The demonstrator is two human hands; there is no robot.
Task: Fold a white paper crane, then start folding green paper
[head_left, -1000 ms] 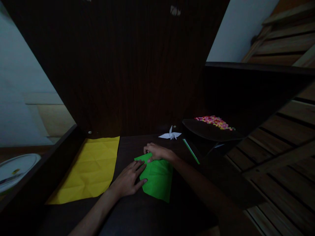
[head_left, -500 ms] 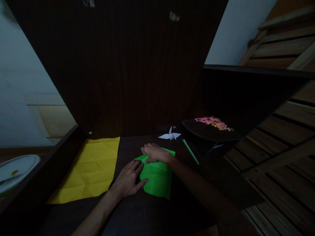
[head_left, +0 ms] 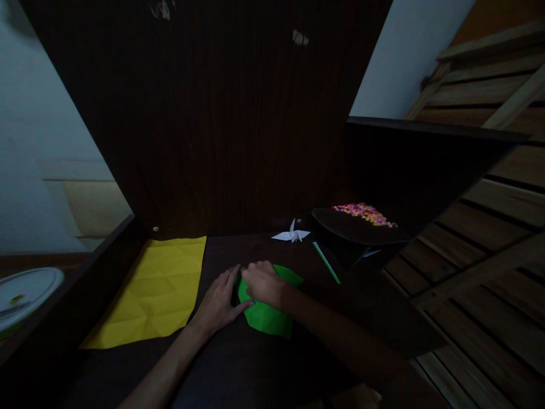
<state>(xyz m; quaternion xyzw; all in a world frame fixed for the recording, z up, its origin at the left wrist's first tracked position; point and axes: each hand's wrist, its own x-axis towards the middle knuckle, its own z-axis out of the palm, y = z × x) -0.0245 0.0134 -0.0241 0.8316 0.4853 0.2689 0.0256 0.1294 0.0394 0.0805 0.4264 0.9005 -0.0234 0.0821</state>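
Note:
A sheet of green paper [head_left: 272, 319] lies on the dark tabletop, its right and lower edges lifting and curving. My right hand [head_left: 264, 284] is curled closed on the paper near its upper left edge, with the fingertips hidden beneath the hand. At the paper's left edge, my left hand [head_left: 220, 301] lies with fingers stretched out and thumb apart, the thumb tip touching the green paper. Beyond my hands stands a white folded paper crane [head_left: 292, 234]. To its right lies a narrow green and white paper strip [head_left: 326, 262].
A creased yellow sheet [head_left: 157, 292] lies at the left, beside a raised dark side board [head_left: 72, 287]. A dark upright panel [head_left: 204, 125] closes the back. On a rounded shelf [head_left: 344, 224] at the right are many small pink, red and yellow pieces [head_left: 366, 213]. Wooden slats [head_left: 481, 221] stand further right.
My right hand has come down and toward me along the green paper and is more tightly curled. The paper's right side has bent into a curve. My left hand has barely shifted.

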